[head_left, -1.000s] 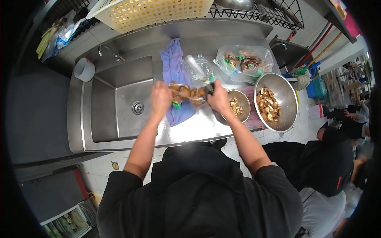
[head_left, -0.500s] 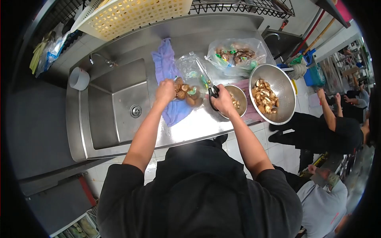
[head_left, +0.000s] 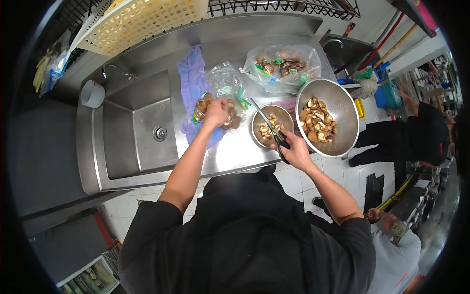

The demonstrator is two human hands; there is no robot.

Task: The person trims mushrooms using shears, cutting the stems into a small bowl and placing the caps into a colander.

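My left hand (head_left: 217,114) is over the brown mushrooms (head_left: 203,104) lying in clear plastic at the edge of the purple cloth (head_left: 192,73). Its fingers are curled together among them, and what they pinch is hidden. In my right hand (head_left: 296,148) is a pair of black-handled scissors (head_left: 280,139), blades pointing up and left across the small steel bowl (head_left: 254,128). Cut mushroom pieces (head_left: 268,130) lie in that bowl. Beside it, a large steel colander (head_left: 346,117) contains more mushrooms (head_left: 317,120). Behind my left hand lies crumpled clear plastic packaging (head_left: 225,78) with green print.
A clear bag (head_left: 313,61) of packaged mushrooms stands at the counter's back. The sink (head_left: 139,142) with a tap (head_left: 128,75) and a white tub (head_left: 92,94) are at left. A yellow perforated basket (head_left: 142,29) is above. Two people (head_left: 416,127) stand at right.
My left hand has moved right over the mushrooms. My right hand, with the scissors, has moved down and right, away from the mushrooms in plastic. The camera view has shifted slightly.
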